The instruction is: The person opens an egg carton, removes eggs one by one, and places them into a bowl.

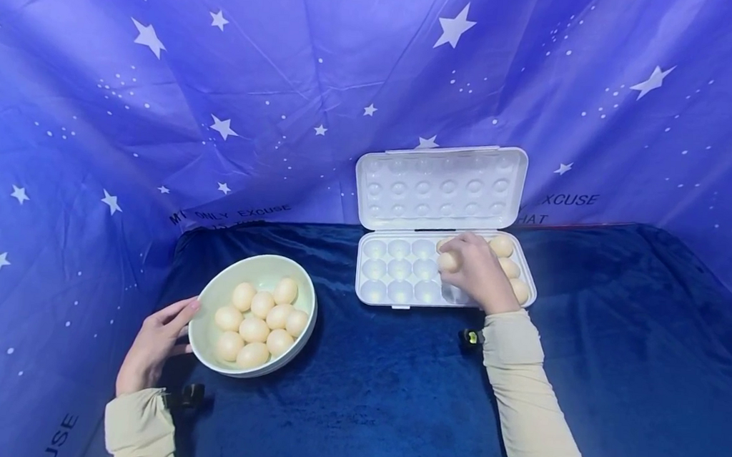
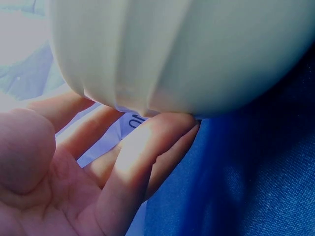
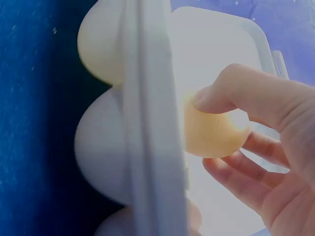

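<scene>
My right hand [image 1: 481,273] pinches an egg [image 3: 216,132] between thumb and fingertips, over the white egg box [image 1: 381,302]. Eggs [image 1: 501,246] fill the box's rightmost column, and another egg shows partly behind the hand. Cups toward the left of the box hold nothing; those under the hand are hidden. On the left, my left hand [image 1: 153,344] holds a pale green bowl [image 1: 204,348], its thumb at the rim and its other fingers [image 2: 157,142] curled against the lower side. Several eggs [image 1: 254,329] lie in the bowl, which tilts slightly.
The box's lid [image 1: 440,188] stands raised at the back, near a blue star-patterned curtain [image 1: 327,60]. Dark blue cloth [image 1: 351,414] covers the table. A strapped-on wrist camera [image 1: 470,338] sits beside the right sleeve, another [image 1: 190,394] beside the left.
</scene>
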`<state>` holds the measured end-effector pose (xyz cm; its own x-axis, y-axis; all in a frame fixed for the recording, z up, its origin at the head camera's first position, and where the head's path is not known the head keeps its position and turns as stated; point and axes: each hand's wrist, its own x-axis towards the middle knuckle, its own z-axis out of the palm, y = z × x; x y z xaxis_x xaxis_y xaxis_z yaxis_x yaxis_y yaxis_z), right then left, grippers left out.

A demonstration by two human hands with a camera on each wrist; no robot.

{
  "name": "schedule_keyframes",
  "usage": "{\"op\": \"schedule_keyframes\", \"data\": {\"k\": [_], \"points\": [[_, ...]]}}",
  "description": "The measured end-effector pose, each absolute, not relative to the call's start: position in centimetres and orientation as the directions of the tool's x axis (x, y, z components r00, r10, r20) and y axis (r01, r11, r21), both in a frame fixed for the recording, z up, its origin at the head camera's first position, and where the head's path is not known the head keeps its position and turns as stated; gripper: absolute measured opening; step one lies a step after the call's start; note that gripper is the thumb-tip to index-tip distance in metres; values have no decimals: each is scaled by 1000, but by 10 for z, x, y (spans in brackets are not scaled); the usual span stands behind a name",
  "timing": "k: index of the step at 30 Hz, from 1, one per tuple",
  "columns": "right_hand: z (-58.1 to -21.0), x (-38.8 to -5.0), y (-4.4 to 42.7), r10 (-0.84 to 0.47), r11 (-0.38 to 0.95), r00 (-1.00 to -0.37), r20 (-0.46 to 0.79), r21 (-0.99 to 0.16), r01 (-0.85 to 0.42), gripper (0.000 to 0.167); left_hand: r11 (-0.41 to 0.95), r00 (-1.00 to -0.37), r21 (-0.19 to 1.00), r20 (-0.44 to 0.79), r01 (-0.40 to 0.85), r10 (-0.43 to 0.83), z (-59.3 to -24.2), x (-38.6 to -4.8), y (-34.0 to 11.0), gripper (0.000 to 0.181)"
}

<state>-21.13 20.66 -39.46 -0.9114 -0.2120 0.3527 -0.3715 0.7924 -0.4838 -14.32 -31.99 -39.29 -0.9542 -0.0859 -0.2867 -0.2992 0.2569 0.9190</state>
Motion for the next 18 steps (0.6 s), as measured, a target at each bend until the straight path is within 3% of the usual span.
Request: {"op": "schedule_keyframes", "data": {"k": [9,18], "points": [[-376,-202,187,-229,785,-885,407,-461,-415,38,262,-945,908,-310,-327,-105,-394,-141,-321,67],[-359,-195,144,-332,731,-805,492,-405,-549,33,251,-943,909,-312,-331,-113,-396,-144,-319,67]]}}
